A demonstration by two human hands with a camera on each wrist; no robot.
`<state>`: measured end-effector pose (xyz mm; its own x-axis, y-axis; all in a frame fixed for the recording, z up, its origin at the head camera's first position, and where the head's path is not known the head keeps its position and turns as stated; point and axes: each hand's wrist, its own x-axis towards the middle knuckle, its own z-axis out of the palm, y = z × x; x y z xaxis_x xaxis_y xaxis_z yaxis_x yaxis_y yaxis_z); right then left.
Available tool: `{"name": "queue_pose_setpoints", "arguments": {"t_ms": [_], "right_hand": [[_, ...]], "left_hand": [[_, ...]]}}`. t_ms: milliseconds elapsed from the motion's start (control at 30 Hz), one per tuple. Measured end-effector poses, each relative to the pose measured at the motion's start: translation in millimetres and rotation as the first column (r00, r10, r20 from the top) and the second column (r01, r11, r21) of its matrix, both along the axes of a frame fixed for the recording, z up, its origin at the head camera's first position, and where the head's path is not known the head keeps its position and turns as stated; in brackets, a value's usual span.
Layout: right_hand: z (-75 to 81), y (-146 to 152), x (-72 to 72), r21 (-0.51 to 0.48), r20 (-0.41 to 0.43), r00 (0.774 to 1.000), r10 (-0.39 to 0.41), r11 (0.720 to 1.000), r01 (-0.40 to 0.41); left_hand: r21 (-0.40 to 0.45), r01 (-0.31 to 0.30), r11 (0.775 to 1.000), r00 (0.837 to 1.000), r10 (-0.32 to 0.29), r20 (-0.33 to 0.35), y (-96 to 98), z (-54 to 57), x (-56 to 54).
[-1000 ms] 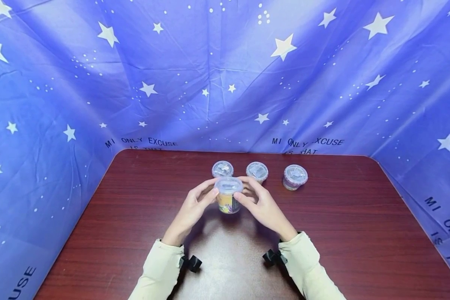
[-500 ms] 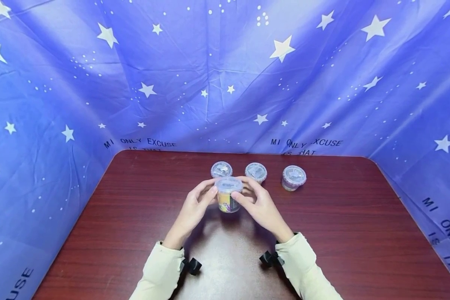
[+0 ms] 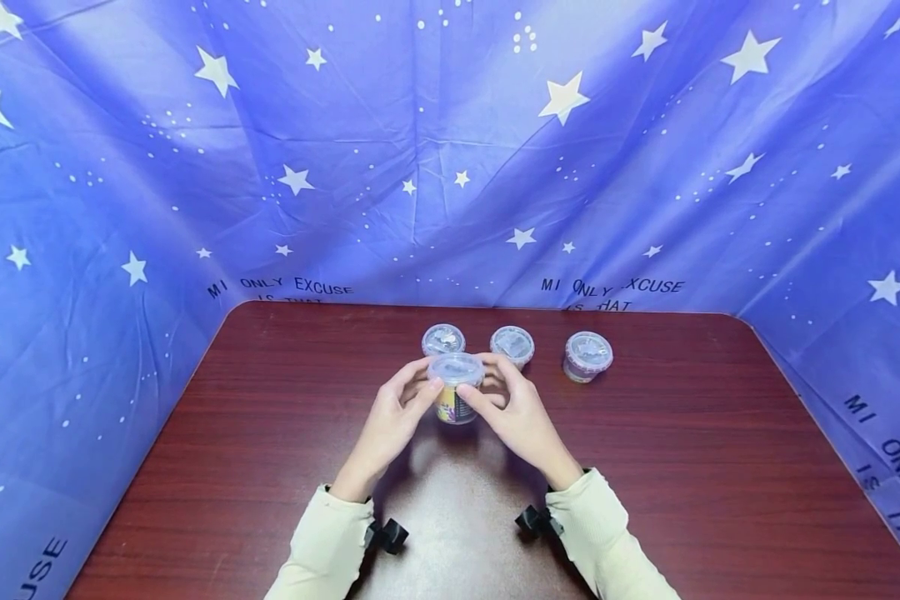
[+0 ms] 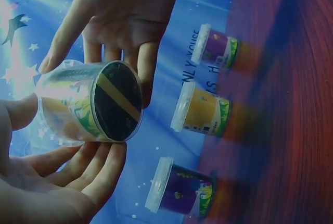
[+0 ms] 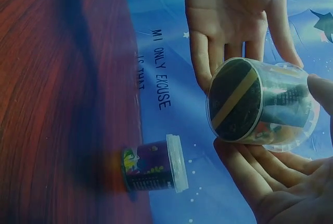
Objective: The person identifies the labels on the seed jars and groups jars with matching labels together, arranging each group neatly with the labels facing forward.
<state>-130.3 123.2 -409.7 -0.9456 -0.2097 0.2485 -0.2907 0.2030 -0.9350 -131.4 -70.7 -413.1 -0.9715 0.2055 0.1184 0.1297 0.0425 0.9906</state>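
Observation:
A small clear plastic tub (image 3: 456,404) with a translucent lid and a yellow and dark printed label is held up over the table between both hands. My left hand (image 3: 397,412) grips its left side, thumb on the front and fingers behind. From the right, my right hand (image 3: 513,408) holds it the same way, its thumb near the label's dark part. Both wrist views show the tub's base (image 4: 119,101), dark with a tan stripe across it, clear of the table. The lid faces up in the head view.
Behind the held tub stand three similar lidded tubs in a row: a left one (image 3: 443,340), a middle one (image 3: 512,344) and a right one (image 3: 588,357). They rest on the reddish-brown table (image 3: 270,400). A blue starry cloth (image 3: 420,125) hangs around the table.
The held tub has turned slightly between the hands, bringing more of the label's dark panel to the front. The thumbs have shifted across its face; the other tubs stay put.

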Motion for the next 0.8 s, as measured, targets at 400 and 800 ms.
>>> {"name": "queue_pose_setpoints", "arguments": {"t_ms": [400, 800], "right_hand": [[1.2, 7.8, -0.7, 0.050, -0.011, 1.000, 0.020, 0.999, -0.019], [4.9, 15.8, -1.6, -0.020, 0.031, 0.987, 0.158, 0.987, -0.158]], "left_hand": [[0.024, 0.057, 0.998, 0.998, -0.057, -0.004, -5.0, 4.2, -1.7], [0.125, 0.146, 0.981, 0.986, -0.155, 0.065, -7.8, 3.7, -2.8]]}}
